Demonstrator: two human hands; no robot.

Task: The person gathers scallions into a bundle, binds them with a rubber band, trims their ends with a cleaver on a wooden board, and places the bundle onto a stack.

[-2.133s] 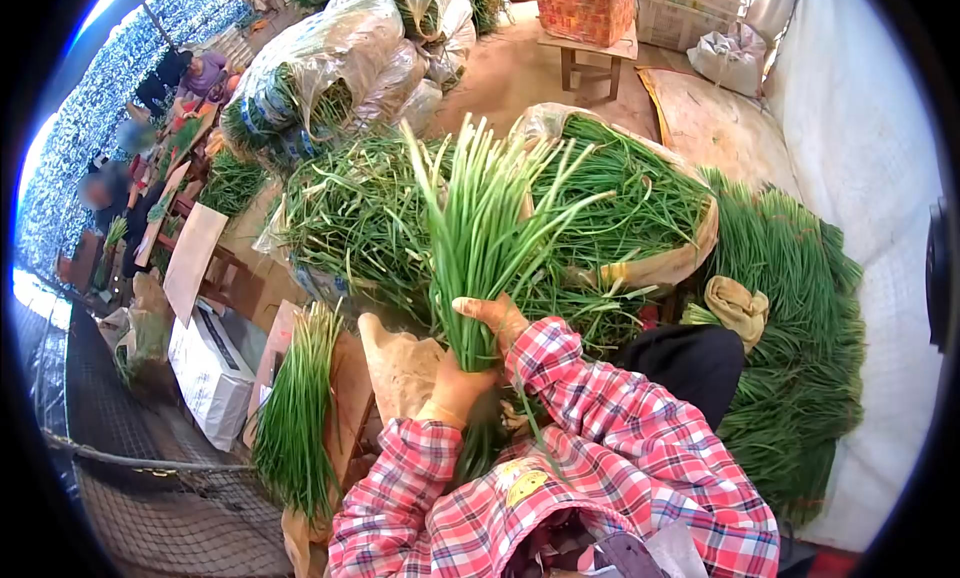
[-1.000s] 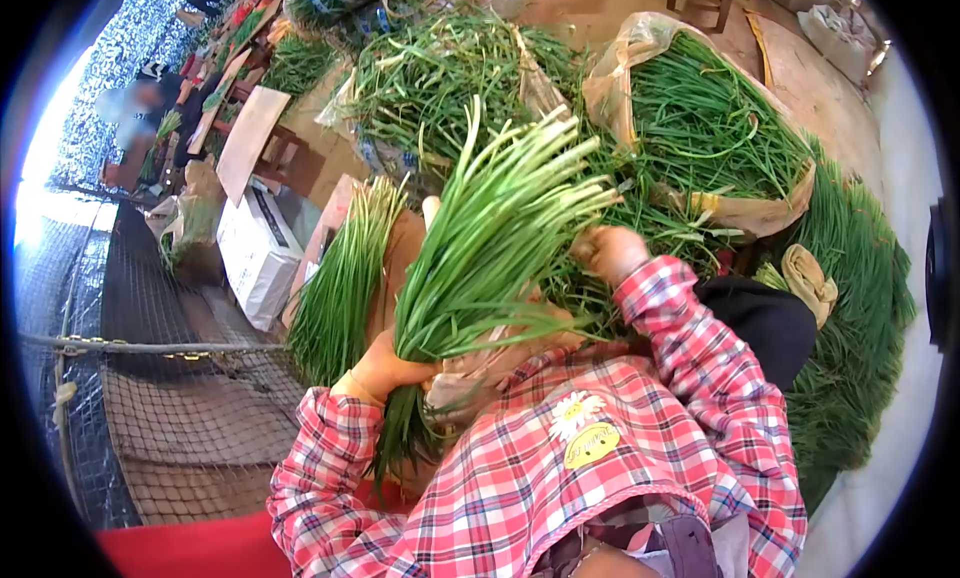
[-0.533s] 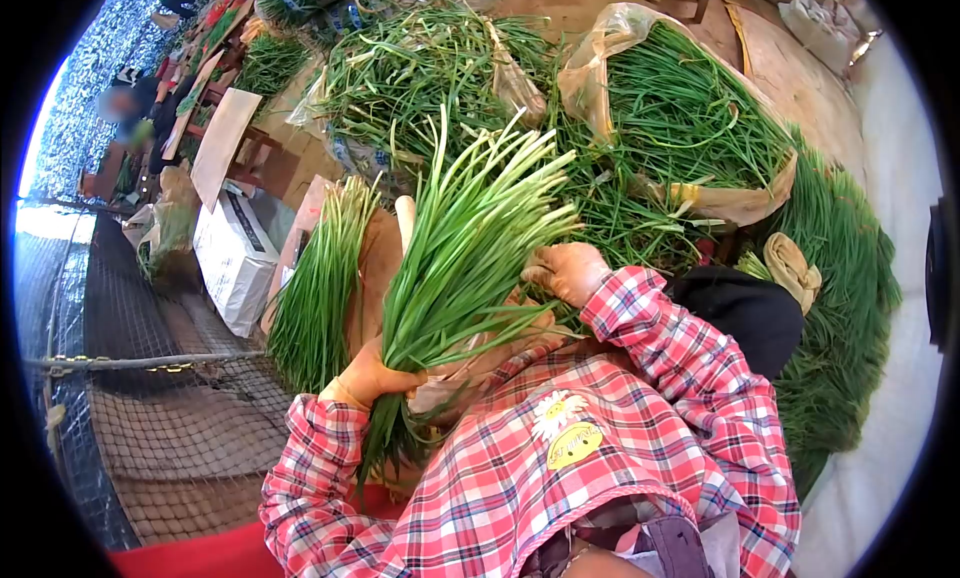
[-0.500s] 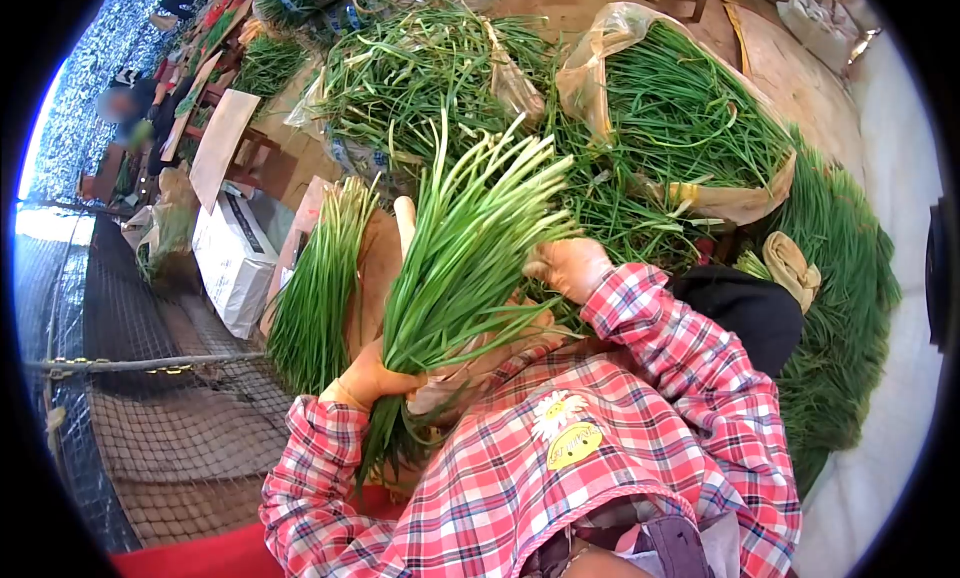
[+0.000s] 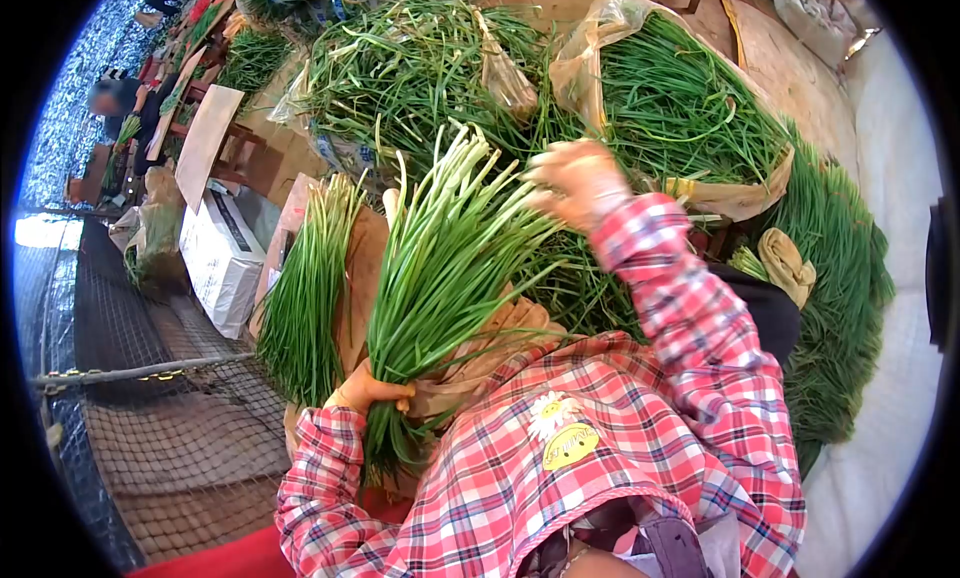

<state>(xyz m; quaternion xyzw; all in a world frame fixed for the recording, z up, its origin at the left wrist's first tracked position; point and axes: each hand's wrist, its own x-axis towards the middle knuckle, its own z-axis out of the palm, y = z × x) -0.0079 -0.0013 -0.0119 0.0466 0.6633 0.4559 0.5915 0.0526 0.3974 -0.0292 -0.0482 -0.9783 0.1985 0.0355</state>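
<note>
My left hand (image 5: 372, 390) is closed around the lower, leafy part of a bunch of garlic chives (image 5: 430, 278). The bunch stands tilted up in front of me, its pale stem ends fanned out at the top. My right hand (image 5: 580, 186) is raised beside those stem ends on the right. Its fingers look stretched out and apart, somewhat blurred, with nothing visible in them. Left of the held bunch, another bunch of chives (image 5: 312, 298) leans against a brown board (image 5: 365, 278).
Loose chives (image 5: 410, 73) are heaped ahead, beside an open plastic bag (image 5: 590, 58) full of chives. More chives (image 5: 835, 318) lie along the right. A white box (image 5: 222, 268) and netting (image 5: 190, 428) are at left. Farther back left is another person (image 5: 130, 98).
My right hand has moved up from the bunch's right side, and its fingers have opened out. The held bunch has shifted slightly left, still in my left hand.
</note>
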